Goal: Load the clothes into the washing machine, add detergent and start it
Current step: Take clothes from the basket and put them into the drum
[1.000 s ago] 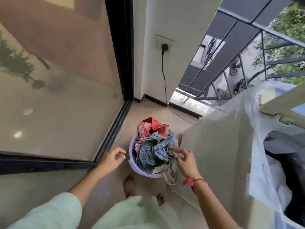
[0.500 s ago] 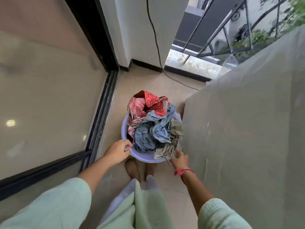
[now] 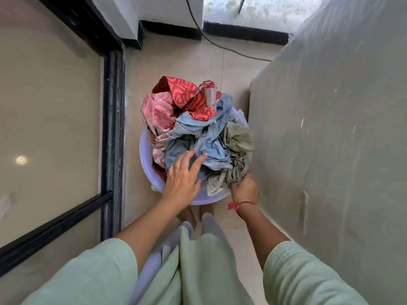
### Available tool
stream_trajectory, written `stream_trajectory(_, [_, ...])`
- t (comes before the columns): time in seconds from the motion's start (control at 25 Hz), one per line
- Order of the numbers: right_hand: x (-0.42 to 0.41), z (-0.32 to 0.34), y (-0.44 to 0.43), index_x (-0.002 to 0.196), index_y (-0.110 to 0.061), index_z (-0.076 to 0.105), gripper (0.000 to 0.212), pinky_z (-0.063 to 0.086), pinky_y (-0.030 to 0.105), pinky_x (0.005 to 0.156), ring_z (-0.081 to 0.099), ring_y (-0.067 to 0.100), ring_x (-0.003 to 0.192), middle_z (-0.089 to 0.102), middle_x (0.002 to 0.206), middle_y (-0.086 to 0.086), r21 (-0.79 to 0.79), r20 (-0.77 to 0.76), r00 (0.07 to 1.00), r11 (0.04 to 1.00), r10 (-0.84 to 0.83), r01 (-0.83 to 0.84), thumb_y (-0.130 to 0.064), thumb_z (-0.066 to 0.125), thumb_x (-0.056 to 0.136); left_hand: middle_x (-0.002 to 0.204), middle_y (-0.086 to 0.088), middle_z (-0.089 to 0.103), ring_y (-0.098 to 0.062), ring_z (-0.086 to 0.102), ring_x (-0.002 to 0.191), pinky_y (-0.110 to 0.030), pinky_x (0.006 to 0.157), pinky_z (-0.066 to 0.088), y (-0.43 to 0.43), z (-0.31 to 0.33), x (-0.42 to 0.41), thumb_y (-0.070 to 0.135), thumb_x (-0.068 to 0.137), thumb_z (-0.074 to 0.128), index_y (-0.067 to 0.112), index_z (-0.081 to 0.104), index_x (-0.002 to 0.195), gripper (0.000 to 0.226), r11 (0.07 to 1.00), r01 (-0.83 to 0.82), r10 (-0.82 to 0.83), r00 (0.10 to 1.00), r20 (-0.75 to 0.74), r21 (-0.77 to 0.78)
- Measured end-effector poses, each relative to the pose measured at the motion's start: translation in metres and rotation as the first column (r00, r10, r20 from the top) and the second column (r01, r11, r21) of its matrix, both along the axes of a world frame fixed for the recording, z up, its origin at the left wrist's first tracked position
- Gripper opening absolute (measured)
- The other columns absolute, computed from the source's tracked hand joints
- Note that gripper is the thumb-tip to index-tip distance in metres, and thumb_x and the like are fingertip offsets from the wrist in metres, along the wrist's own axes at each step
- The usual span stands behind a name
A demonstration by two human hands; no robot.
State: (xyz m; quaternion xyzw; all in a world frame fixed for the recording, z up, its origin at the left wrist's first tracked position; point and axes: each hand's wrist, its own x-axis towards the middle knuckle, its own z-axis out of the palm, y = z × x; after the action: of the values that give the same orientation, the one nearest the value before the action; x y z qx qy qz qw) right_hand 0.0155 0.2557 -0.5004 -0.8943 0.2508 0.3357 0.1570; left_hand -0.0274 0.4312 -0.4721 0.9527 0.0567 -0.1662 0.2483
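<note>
Smooth, faintly glossy lilac plastic is seen on the tub (image 3: 146, 159), faded denim and crumpled printed cloth among the clothes (image 3: 198, 133), and cloudy matt film on the plastic sheet (image 3: 330, 139).

Head-worn view, steeply down, close.

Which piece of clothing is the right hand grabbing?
The olive-green cloth, bunched at the right edge of the tub; the blue denim and red prints lie farther left.

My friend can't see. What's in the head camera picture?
A person reaches into a lilac tub heaped with clothes: the left hand rests flat on blue denim, the right hand grips an olive cloth.
</note>
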Motion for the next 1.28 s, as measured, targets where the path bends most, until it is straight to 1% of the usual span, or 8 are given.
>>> stream_trajectory(0.36, [0.008, 0.067, 0.0, 0.095, -0.013, 0.062, 0.015, 0.039, 0.029, 0.067, 0.064, 0.033, 0.095, 0.068, 0.101, 0.013, -0.052, -0.028, 0.945, 0.943, 0.327, -0.328, -0.021, 0.051, 0.089, 0.155, -0.009, 0.014, -0.031, 0.018, 0.142, -0.049, 0.114, 0.014, 0.049, 0.038, 0.088, 0.022, 0.078, 0.071, 0.035, -0.009, 0.147, 0.107, 0.974, -0.157, 0.163, 0.986, -0.026, 0.162])
stream_trajectory(0.48, [0.007, 0.067, -0.002, 0.099, -0.012, 0.06, 0.019, 0.042, 0.031, 0.067, 0.062, 0.034, 0.095, 0.068, 0.102, 0.016, 0.004, 0.014, 0.946, 0.946, 0.324, -0.324, -0.027, 0.05, 0.092, 0.125, -0.01, 0.049, -0.032, 0.051, 0.115, -0.043, 0.096, 0.038, 0.057, 0.029, 0.107, 0.017, 0.084, 0.062, 0.031, 0.03, 0.144, 0.069, 0.992, -0.064, 0.082, 0.982, -0.172, 0.107])
stream_trajectory(0.56, [0.007, 0.065, 0.002, 0.127, -0.016, 0.047, 0.041, 0.047, 0.038, 0.078, 0.06, 0.036, 0.102, 0.062, 0.115, 0.015, 0.052, 0.093, 0.943, 0.945, 0.318, -0.324, -0.027, 0.056, 0.089, 0.106, -0.01, 0.061, -0.032, 0.058, 0.099, -0.039, 0.08, 0.046, 0.063, 0.03, 0.102, 0.01, 0.084, 0.056, 0.022, 0.057, 0.122, 0.041, 0.993, -0.085, 0.072, 0.984, -0.161, -0.078])
stream_trajectory(0.68, [0.009, 0.058, 0.014, 0.149, -0.029, 0.01, 0.096, 0.038, 0.047, 0.099, 0.041, 0.034, 0.125, 0.033, 0.142, 0.011, -0.034, 0.145, 0.873, 0.884, 0.466, -0.466, -0.041, 0.07, 0.076, 0.088, -0.002, 0.066, -0.019, 0.061, 0.084, -0.034, 0.07, 0.045, 0.076, 0.062, 0.077, 0.013, 0.083, 0.056, 0.013, 0.067, 0.102, 0.022, 0.916, -0.2, 0.199, 0.979, -0.038, -0.349])
stream_trajectory(0.8, [0.023, 0.043, 0.036, 0.144, -0.03, 0.026, 0.079, 0.026, 0.05, 0.108, 0.024, 0.032, 0.137, 0.016, 0.153, 0.009, 0.009, 0.168, 0.828, 0.839, 0.536, -0.545, -0.037, 0.068, 0.077, 0.069, 0.007, 0.053, 0.001, 0.05, 0.065, -0.022, 0.059, 0.039, 0.092, 0.118, 0.056, 0.025, 0.077, 0.048, 0.019, 0.061, 0.082, 0.016, 0.871, -0.164, 0.25, 0.96, 0.13, -0.464])
stream_trajectory(0.92, [0.043, 0.048, 0.054, 0.101, -0.011, 0.056, 0.022, 0.043, 0.041, 0.092, 0.049, 0.03, 0.108, 0.048, 0.124, 0.016, 0.318, 0.381, 0.893, 0.873, 0.24, -0.37, -0.005, 0.054, 0.08, 0.063, 0.002, 0.054, -0.001, 0.049, 0.06, -0.017, 0.054, 0.035, 0.107, 0.147, 0.044, 0.025, 0.077, 0.049, 0.007, 0.061, 0.077, 0.021, 0.887, -0.25, 0.314, 0.943, 0.111, -0.388])
stream_trajectory(1.08, [0.063, 0.129, 0.05, 0.093, -0.014, 0.043, 0.024, 0.032, 0.025, 0.066, 0.048, 0.019, 0.083, 0.051, 0.084, 0.003, 0.589, 0.339, 0.868, 0.801, -0.363, 0.106, 0.007, 0.041, 0.081, 0.064, -0.005, 0.056, -0.023, 0.051, 0.064, -0.022, 0.055, 0.037, 0.123, 0.171, 0.038, 0.019, 0.088, 0.056, 0.007, 0.063, 0.081, 0.015, 0.891, -0.437, 0.439, 0.899, -0.012, -0.123])
stream_trajectory(1.28, [0.069, 0.288, 0.049, 0.095, -0.003, 0.051, 0.029, 0.029, 0.02, 0.063, 0.04, 0.004, 0.066, 0.049, 0.074, -0.015, 0.54, 0.712, 0.596, 0.832, -0.372, -0.125, -0.003, 0.037, 0.069, 0.102, -0.016, 0.065, -0.028, 0.057, 0.08, -0.032, 0.064, 0.041, 0.11, 0.211, 0.033, 0.028, 0.096, 0.047, 0.017, 0.055, 0.119, 0.027, 0.937, -0.338, 0.311, 0.92, -0.237, -0.083])
